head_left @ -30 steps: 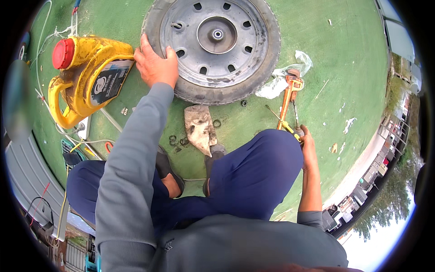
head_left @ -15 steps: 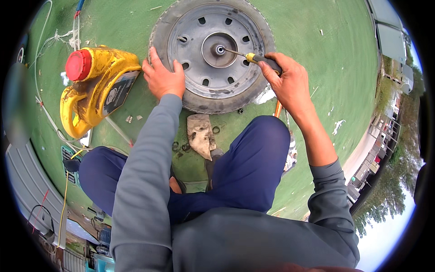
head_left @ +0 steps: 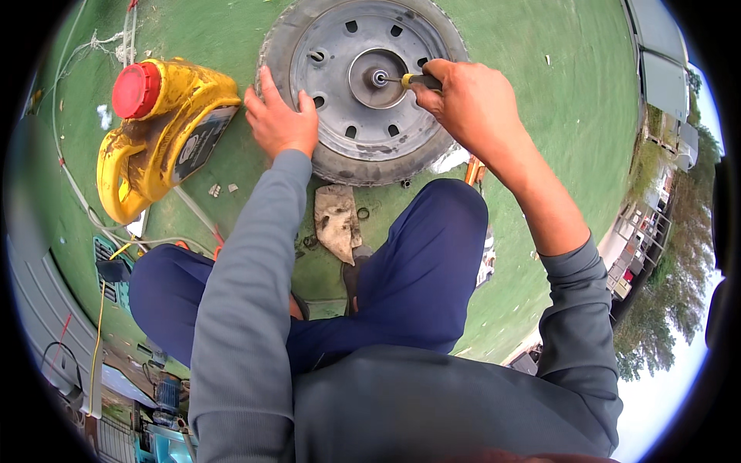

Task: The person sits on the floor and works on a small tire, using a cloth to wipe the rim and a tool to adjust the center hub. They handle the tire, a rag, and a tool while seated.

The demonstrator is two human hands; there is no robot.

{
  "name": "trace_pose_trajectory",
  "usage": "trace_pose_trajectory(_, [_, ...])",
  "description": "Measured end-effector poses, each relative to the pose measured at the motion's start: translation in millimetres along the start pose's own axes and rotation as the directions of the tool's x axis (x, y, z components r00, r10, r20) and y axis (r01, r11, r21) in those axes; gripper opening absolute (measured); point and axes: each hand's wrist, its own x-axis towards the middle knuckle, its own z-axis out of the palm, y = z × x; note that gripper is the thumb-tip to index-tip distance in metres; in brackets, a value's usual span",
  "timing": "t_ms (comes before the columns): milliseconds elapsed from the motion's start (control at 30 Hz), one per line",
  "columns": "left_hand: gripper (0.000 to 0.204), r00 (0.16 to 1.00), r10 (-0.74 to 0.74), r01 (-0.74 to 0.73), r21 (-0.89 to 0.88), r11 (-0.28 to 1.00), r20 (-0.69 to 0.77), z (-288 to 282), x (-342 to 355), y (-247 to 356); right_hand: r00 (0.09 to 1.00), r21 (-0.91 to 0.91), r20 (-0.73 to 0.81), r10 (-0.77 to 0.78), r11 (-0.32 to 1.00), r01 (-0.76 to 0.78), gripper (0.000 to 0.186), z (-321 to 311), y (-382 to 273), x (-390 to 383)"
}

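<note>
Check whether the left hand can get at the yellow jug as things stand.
Likely yes: the left hand touches the tire beside the yellow jug, with nothing standing between them, though the handle is on the far side.

Green floor [head_left: 563,177], wheel [head_left: 347,96], yellow jug [head_left: 158,147], rag [head_left: 336,218]

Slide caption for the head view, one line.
Right hand holds a yellow-and-black screwdriver at the hub of a grey metal wheel; left hand rests on its dark rubber tyre.
</note>
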Motion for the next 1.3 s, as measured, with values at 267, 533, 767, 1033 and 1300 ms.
trace_pose_trajectory(267, [0.085, 1.000, 0.029, -0.029, -0.022, 0.999, 0.001, 1.0, -2.5, -1.1, 0.995, 0.200, 0.093, -0.033, 0.980, 0.014, 0.031, 13.3, 38.0, 26.4])
trace_pose_trajectory(533, [0.085, 0.999, 0.025, -0.025, -0.025, 0.999, 0.020, 0.9, -0.4, 4.6, 0.976, 0.015, 0.075, -0.204, 0.979, 0.204, 0.023, 26.7, 24.9, 32.4])
trace_pose_trajectory(767, [0.084, 1.000, 0.016, -0.016, 0.001, 1.000, 0.007, 0.6, 1.6, 2.0, 0.992, 0.147, -0.120, 0.031, 0.989, -0.013, 0.029, -16.4, 6.1, 0.5])
trace_pose_trajectory(1033, [0.085, 0.998, 0.025, -0.026, 0.032, 0.999, 0.050, -1.7, 1.0, 8.9, 0.915, 0.507, -0.226, 0.335, 0.842, -0.183, 0.031, 10.9, 37.3, -46.6])
trace_pose_trajectory(1300, [0.086, 0.995, 0.094, -0.094, 0.009, 0.996, 0.029, -2.6, 2.1, 7.7, 0.904, 0.632, -0.222, 0.365, 0.760, -0.152, 0.028, 44.3, 32.8, -40.5])
